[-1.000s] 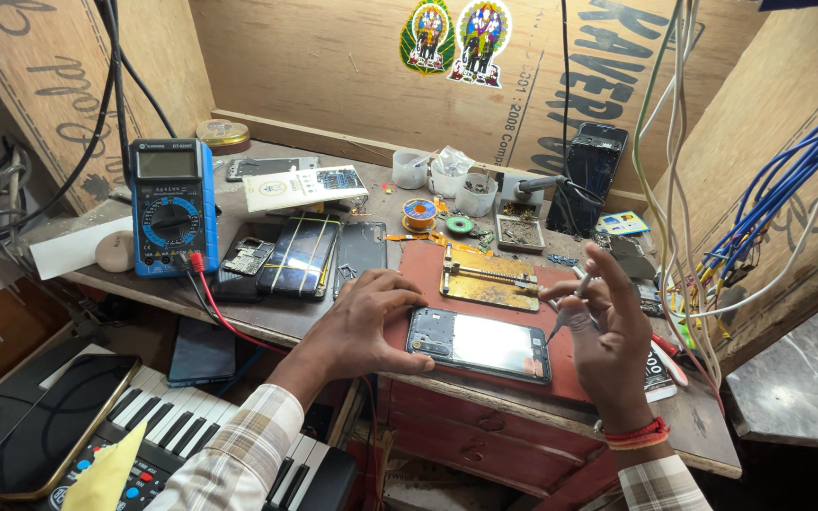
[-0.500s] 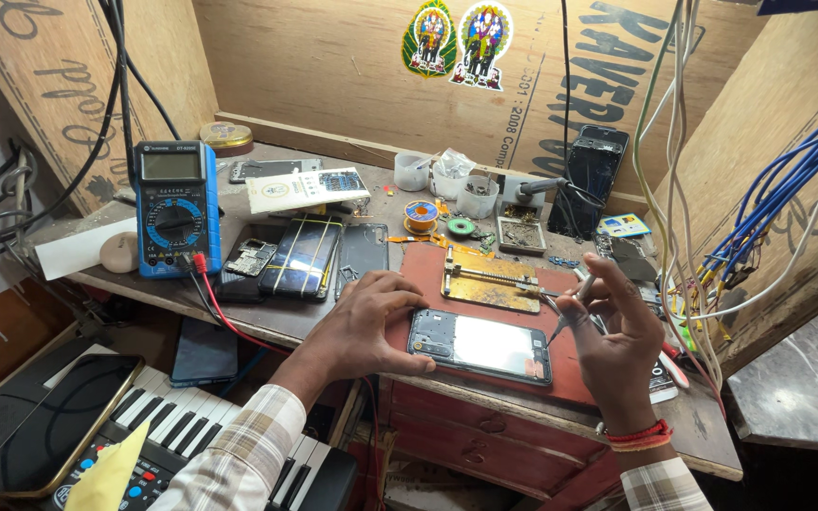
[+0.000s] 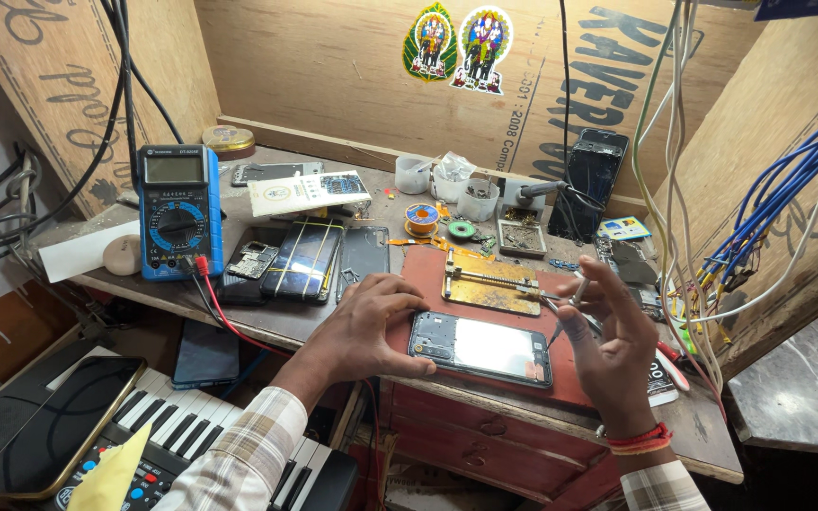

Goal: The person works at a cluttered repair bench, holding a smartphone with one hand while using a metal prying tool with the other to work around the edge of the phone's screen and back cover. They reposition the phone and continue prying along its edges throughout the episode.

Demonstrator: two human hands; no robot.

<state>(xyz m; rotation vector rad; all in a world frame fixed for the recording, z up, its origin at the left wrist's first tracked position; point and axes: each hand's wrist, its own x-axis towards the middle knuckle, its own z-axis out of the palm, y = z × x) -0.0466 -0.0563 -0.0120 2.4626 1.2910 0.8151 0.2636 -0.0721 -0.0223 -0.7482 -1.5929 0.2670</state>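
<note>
Left hand (image 3: 371,326) spread wide, resting on the counter (image 3: 267,322), thumb touching the left end of the opened phone (image 3: 481,348). Phone lying flat on the red mat (image 3: 428,270), near the front edge. Right hand (image 3: 613,355) raised just right of the phone, fingers pinched on thin tweezers (image 3: 568,305), tips above the phone's right end. Brass-coloured clamp plate (image 3: 492,286) just behind. Blue multimeter (image 3: 179,210) well apart, far left.

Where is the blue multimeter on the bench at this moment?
In the head view the blue multimeter stands at the left of the wooden bench, far from both hands, with a dark phone to its right.
</note>
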